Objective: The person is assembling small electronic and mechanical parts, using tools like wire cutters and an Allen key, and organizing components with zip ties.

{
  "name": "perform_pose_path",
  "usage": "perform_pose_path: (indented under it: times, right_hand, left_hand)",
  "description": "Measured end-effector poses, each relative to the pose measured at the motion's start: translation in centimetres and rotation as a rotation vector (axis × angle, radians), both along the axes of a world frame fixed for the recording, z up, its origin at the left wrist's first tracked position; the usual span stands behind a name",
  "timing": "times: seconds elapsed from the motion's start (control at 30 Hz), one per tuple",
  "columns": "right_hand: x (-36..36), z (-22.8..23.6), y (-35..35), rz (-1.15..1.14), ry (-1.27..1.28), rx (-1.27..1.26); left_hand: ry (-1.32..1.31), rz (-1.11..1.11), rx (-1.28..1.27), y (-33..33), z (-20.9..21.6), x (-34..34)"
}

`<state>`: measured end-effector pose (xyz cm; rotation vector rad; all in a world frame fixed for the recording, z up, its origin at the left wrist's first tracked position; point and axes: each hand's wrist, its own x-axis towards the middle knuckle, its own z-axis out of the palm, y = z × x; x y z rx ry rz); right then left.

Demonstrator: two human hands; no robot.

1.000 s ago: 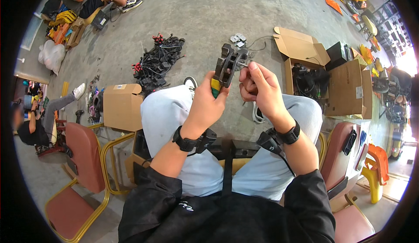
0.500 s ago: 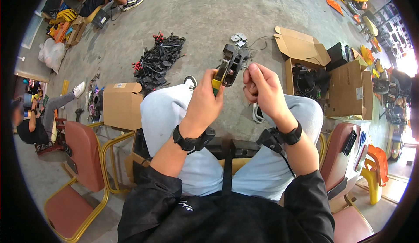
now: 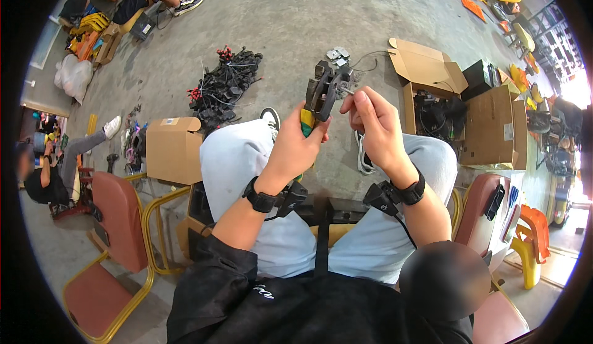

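One crimping tool [image 3: 321,93] clenched in left hand [image 3: 296,149], one thin wire [image 3: 347,88] pinched by right hand [image 3: 374,127], two open cardboard boxes [image 3: 426,75] nearby

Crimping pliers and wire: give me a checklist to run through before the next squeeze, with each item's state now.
1. Left hand has a full grip on the crimping pliers by the handles: ok.
2. Right hand pinches the wire close to the tool head: ok.
3. Wire end seated in the jaws: cannot tell, too small to see.
4. Right fingertips clear of the jaws: cannot tell; they sit very close beside the head.
5. Work held above the lap, away from the cardboard box and the cable bundle on the floor: ok.
6. Jaws open or closed: cannot tell.
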<state>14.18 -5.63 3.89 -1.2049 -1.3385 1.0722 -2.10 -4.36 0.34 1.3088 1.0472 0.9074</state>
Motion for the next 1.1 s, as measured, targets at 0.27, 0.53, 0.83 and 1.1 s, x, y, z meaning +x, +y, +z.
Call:
perform_pose_path:
  times: [0.27,0.53,0.83,1.1]
  right_hand:
    - [-0.1,-0.1,0.1,0.215,0.696,-0.367]
    - [0.4,0.7,0.1,0.279,0.801,-0.481]
    - [0.0,-0.5,0.7,-0.103,-0.66,0.586]
    - [-0.6,-0.8,0.1,0.096,0.251,-0.112]
  left_hand:
    - [0.3,0.134,0.355,-0.2,-0.3,-0.3]
    - [0.366,0.172,0.443,0.0,-0.1,-0.5]
    - [0.049,0.001,0.02,-0.3,0.4,0.0]
    - [0.074,0.046,0.086,0.1,-0.4,0.0]
